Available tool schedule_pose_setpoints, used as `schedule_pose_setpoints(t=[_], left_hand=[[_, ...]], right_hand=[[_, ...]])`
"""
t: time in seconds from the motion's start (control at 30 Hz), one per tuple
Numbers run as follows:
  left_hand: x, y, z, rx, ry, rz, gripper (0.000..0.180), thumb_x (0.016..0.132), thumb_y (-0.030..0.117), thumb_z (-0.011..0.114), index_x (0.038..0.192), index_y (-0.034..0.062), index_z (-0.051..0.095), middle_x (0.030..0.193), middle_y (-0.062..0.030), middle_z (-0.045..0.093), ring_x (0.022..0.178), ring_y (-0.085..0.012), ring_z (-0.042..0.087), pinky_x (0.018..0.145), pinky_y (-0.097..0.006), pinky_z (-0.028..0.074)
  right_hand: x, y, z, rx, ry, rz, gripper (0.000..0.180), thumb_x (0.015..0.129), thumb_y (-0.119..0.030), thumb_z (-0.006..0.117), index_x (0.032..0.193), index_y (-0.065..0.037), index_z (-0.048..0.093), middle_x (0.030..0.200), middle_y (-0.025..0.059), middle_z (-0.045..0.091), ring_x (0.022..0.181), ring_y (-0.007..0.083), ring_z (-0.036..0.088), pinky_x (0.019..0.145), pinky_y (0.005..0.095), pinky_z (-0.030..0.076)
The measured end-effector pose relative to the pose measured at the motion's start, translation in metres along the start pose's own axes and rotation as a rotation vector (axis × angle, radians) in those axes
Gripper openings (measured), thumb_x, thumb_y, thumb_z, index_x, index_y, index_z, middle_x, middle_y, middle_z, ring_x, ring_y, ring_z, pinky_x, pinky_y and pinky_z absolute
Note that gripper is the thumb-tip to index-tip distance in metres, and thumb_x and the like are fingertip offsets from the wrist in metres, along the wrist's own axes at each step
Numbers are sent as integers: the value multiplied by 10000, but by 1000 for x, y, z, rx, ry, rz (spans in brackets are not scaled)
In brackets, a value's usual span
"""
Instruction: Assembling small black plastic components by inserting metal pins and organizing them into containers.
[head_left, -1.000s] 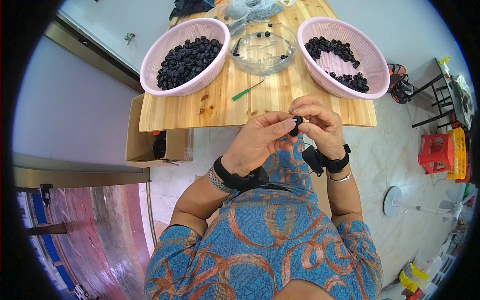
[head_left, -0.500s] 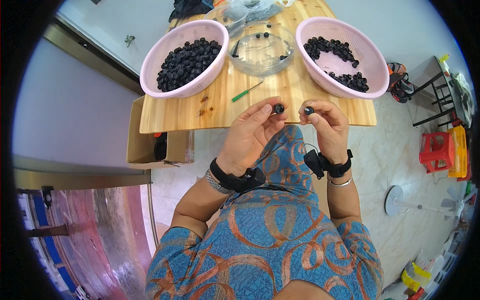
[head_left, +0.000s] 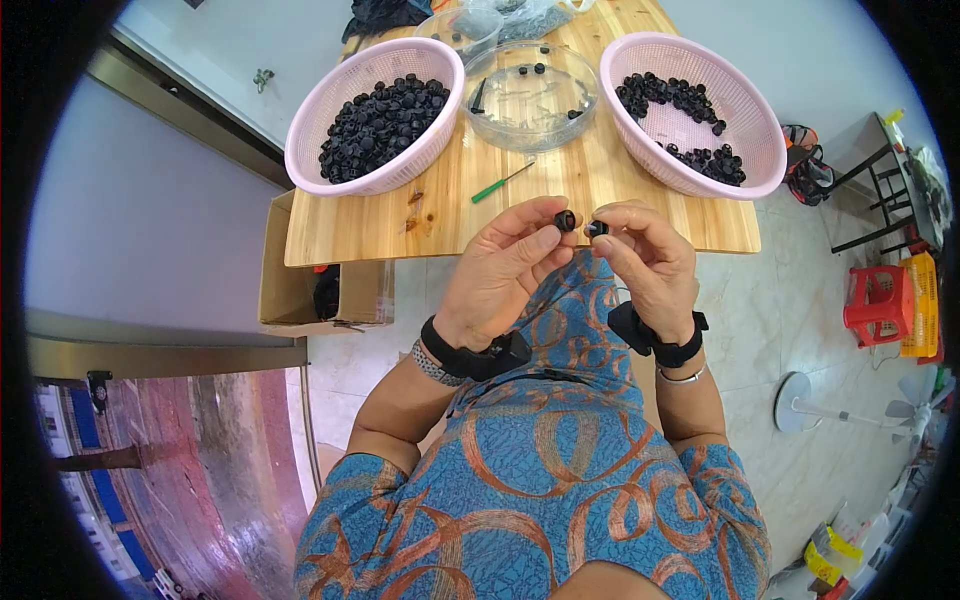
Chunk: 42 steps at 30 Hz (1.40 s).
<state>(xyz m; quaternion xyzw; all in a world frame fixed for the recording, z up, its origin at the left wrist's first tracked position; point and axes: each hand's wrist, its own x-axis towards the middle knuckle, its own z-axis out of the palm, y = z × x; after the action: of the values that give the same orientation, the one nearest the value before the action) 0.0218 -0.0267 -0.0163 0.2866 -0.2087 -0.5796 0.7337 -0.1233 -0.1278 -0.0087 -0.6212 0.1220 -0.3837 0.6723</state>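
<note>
My left hand (head_left: 510, 262) pinches a small black ring-like cap (head_left: 565, 220) between thumb and fingers, its hollow side turned to the right. Close beside it, my right hand (head_left: 648, 255) grips a small black round part (head_left: 597, 228) with a light spot on its face. A narrow gap separates the two pieces, just over the table's near edge. Beyond my hands lies a screwdriver (head_left: 503, 182) with a green handle. A pink basket (head_left: 300, 130) at the left is heaped with black caps (head_left: 385, 125); another pink basket (head_left: 765, 130) at the right holds fewer black parts (head_left: 675, 95).
Between the baskets, a clear round tray (head_left: 530, 135) contains a few black pieces and small bits. Plastic bags (head_left: 530, 18) sit at the table's far end. A cardboard box (head_left: 280, 290) stands under the left edge. To the right are a red stool (head_left: 875, 305) and a fan (head_left: 795, 402).
My two hands have come closer together, bringing the black pieces nearly face to face. The right piece has turned toward the left one. The whole view has shifted slightly.
</note>
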Motion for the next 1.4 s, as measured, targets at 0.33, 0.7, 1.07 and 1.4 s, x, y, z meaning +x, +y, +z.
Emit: schedule_pose_setpoints(t=[0.33,0.7,1.07,1.4], left_hand=[[1,2,1,-26,9,-29,305,935,189,454,1164,-8,488,923,-69,584,794,-99,572,714,-213,501],[1,5,5,-17,8,-29,287,924,142,480,1173,-1,500,921,-59,582,783,-97,555,712,-219,484],[4,3,1,-23,-6,-67,276,914,88,481,1173,-9,500,937,-73,588,790,-100,569,707,-211,502],[3,0,4,160,-12,22,286,893,68,514,1169,-7,507,953,-62,600,800,-108,571,718,-231,490]], right_hand=[[4,-7,9,-281,18,-167,191,791,0,623,976,26,588,872,68,573,761,108,567,656,217,468],[13,-18,16,-512,-16,-329,161,773,-21,640,919,23,588,836,110,603,696,183,625,601,256,496],[13,-24,12,-538,12,-334,154,760,-24,637,904,13,597,791,105,588,678,203,612,592,274,499],[12,-22,9,-691,9,-393,156,706,-28,647,852,-18,594,748,106,567,674,274,559,579,348,449]])
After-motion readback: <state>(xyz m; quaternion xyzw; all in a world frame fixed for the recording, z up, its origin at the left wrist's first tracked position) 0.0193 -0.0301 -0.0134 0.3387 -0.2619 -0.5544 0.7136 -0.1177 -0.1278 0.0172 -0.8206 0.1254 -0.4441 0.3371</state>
